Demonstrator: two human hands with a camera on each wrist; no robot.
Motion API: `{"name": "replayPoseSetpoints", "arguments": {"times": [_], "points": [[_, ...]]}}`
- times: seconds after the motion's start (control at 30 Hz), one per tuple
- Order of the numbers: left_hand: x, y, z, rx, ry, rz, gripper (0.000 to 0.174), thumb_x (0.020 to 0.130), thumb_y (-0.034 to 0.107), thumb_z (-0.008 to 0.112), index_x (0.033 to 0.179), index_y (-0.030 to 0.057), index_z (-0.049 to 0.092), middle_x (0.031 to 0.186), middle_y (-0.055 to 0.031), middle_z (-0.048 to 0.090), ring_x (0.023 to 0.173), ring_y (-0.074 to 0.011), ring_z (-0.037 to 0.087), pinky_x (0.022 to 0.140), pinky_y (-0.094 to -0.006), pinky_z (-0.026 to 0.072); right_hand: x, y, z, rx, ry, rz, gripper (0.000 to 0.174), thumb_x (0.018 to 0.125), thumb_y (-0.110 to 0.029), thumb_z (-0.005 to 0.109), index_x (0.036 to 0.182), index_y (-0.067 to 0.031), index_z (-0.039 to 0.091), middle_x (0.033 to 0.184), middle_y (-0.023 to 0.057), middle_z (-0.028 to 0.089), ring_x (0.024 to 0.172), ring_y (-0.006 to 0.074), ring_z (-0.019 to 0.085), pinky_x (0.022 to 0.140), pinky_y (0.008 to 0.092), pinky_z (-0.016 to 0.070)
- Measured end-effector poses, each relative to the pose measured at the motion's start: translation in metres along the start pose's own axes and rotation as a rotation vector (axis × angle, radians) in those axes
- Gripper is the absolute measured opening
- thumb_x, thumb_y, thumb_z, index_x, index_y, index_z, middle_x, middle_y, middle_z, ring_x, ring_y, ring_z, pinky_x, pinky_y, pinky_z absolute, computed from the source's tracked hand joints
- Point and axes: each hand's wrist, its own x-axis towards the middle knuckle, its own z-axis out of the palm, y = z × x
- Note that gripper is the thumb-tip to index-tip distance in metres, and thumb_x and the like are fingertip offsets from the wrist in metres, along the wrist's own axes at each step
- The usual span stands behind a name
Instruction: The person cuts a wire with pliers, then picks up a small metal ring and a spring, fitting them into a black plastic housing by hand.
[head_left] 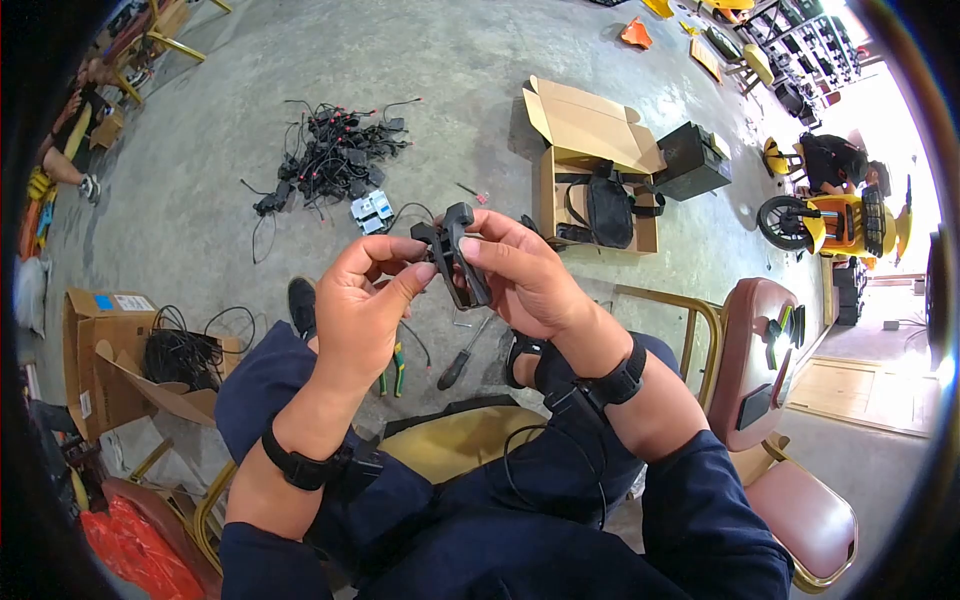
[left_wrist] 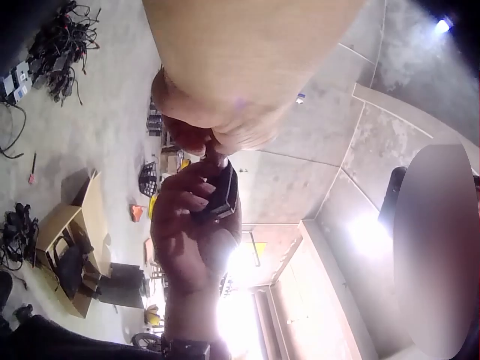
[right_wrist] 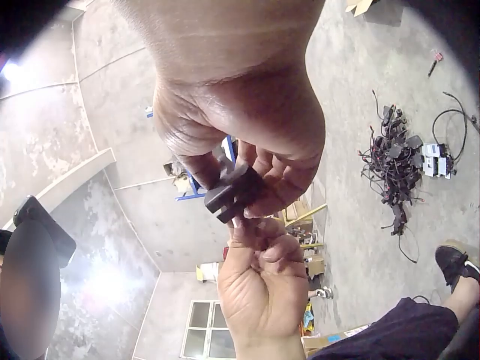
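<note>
Both hands are raised together in front of the body, around a black plastic part (head_left: 457, 222) with a hollow, bracket-like shape. My right hand (head_left: 535, 280) grips it along its right side, thumb lying on its upper face. From the other side, the thumb and forefinger of my left hand (head_left: 365, 295) pinch its left edge. Blocky prongs of the black part (right_wrist: 231, 193) show in the right wrist view, with the left fingertips right beneath them. The fingers hide some of the part in each view.
Below the hands lie a screwdriver (head_left: 463, 358) and green-handled pliers (head_left: 398, 370). A heap of black cabled devices (head_left: 340, 155) covers the floor ahead, beside a blue-white block (head_left: 371, 212). Open cartons stand right (head_left: 590, 120) and left (head_left: 90, 350). A chair (head_left: 750, 370) is close on the right.
</note>
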Motion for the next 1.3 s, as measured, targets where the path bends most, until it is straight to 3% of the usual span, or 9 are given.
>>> {"name": "replayPoseSetpoints", "arguments": {"times": [0.53,0.97,1.3], "points": [[0.0015,-0.0008,-0.0013,-0.101,-0.022,-0.041,0.021,0.078,0.004,0.066,0.097,0.0022,0.058,0.083,-0.0010,0.060,0.069,-0.0037,0.052,0.051,-0.0156,0.0402,0.0004,0.0018,-0.0020,0.020,-0.002,0.006,0.024,0.087,-0.012,0.055,0.110,-0.0066,0.051,0.092,0.0010,0.058,0.077,0.0091,0.055,0.068,0.0227,0.0454],[0.0015,0.0019,0.0000,-0.259,-0.012,-0.087,0.022,0.078,0.002,0.066,0.098,0.0018,0.057,0.083,-0.0022,0.059,0.067,-0.0054,0.052,0.052,-0.0177,0.0408,0.0016,0.0008,0.0000,0.079,-0.027,0.018,0.030,0.085,-0.010,0.058,0.114,-0.0048,0.052,0.090,0.0019,0.058,0.075,0.0106,0.055,0.068,0.0233,0.0460],[0.0016,0.0000,0.0006,-0.292,-0.059,-0.101,0.016,0.084,0.011,0.062,0.096,0.0015,0.058,0.081,-0.0014,0.059,0.063,-0.0058,0.049,0.051,-0.0187,0.0398,0.0021,0.0022,-0.0013,0.068,-0.024,-0.011,0.031,0.084,-0.009,0.058,0.114,-0.0045,0.052,0.090,0.0024,0.058,0.075,0.0108,0.055,0.068,0.0232,0.0455]]}}
